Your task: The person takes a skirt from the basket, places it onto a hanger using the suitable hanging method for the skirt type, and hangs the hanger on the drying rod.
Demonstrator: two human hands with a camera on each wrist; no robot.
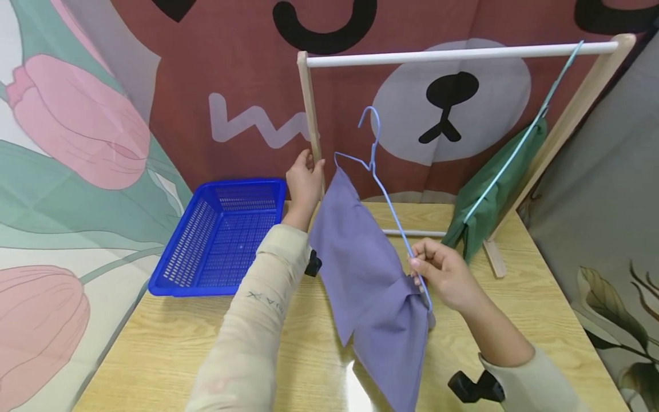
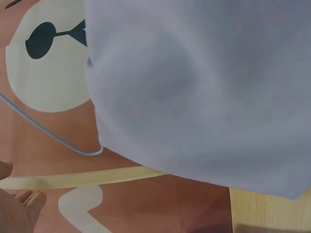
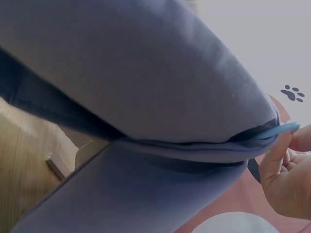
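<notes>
A purple garment [image 1: 360,257] hangs from a light-blue clothes hanger [image 1: 389,209] above the table; its exact cut is hard to tell. My right hand [image 1: 448,274] pinches the hanger's lower right arm, where the cloth is bunched. The hanger tilts, its hook up and apart from the rack's rail. My left hand [image 1: 305,183] is beside the rack's left wooden post [image 1: 310,103], thumb and fingers apart; whether it touches the post I cannot tell. In the left wrist view the garment [image 2: 194,97] fills much of the picture. In the right wrist view the fingertips hold the hanger's end [image 3: 279,131].
The rack's white rail [image 1: 412,57] spans the back of the wooden table [image 1: 298,343]. A green garment [image 1: 494,183] hangs on a teal hanger [image 1: 535,123] at the rail's right end. A blue plastic basket [image 1: 172,252] stands at the left. Printed curtains [image 1: 231,68] are behind.
</notes>
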